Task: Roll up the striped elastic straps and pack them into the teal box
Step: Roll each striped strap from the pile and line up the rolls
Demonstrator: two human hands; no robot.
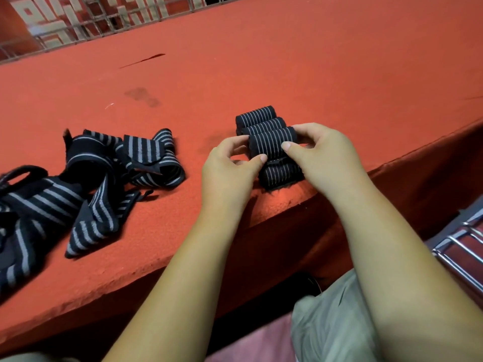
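Two rolled straps [257,118] lie side by side on the red tabletop [287,61]. My left hand [230,168] and right hand [324,152] pinch a third roll [271,143] just beside them. Loose striped straps [104,173] sprawl well to the left.

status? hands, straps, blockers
Mid-roll: left hand and right hand both pinch the half-rolled strap. Two finished rolls right behind it. Pile of loose straps to the left. No teal box in view; nothing in the way.
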